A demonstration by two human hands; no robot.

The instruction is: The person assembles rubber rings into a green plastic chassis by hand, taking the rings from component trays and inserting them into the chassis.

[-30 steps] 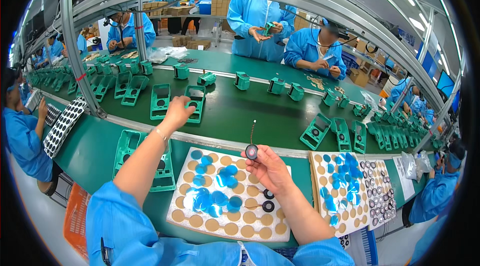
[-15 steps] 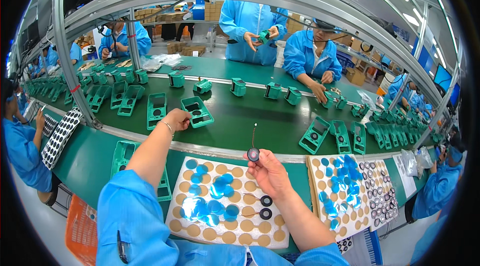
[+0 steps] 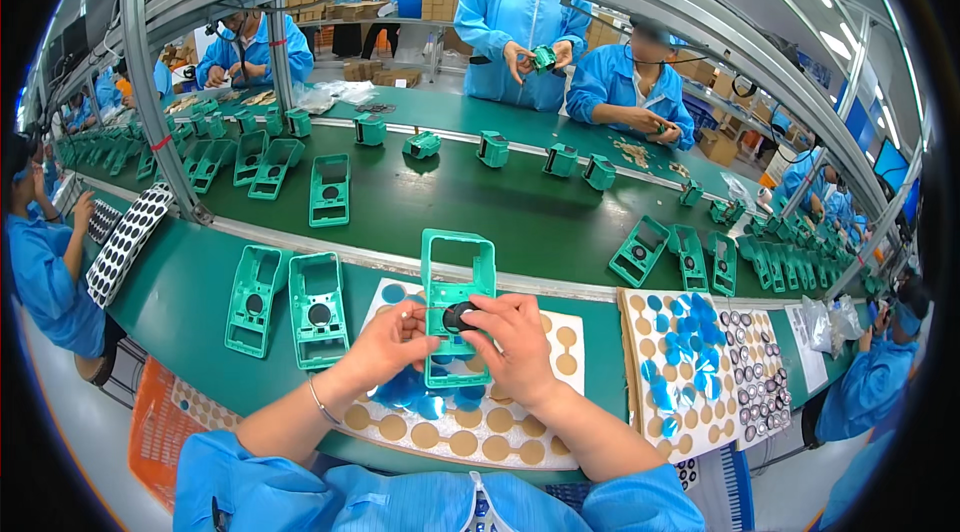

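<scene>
A green plastic housing [image 3: 458,244], an open frame with a large window, stands tilted in front of me above a white sheet of tan round stickers [image 3: 420,432]. My right hand [image 3: 515,347] closes round a small black round speaker [image 3: 459,317] and presses it against the housing's middle. At the housing's left edge, my left hand [image 3: 392,342] pinches the thin wire that runs from the speaker. Whether those left fingers also grip the housing is hard to see. Two more green housings [image 3: 256,277] [image 3: 318,292], each with a black disc, lie on the bench to the left.
Beyond a metal rail, a dark green conveyor [image 3: 400,202] carries several green housings and blocks. Right of me lie a second sticker sheet with blue films [image 3: 690,362] and a board of small speakers [image 3: 757,372]. Co-workers in blue [image 3: 640,92] work across the line. An orange crate [image 3: 160,442] stands lower left.
My left hand has brought a green housing from the conveyor to in front of me. The right hand has moved the speaker left and onto it.
</scene>
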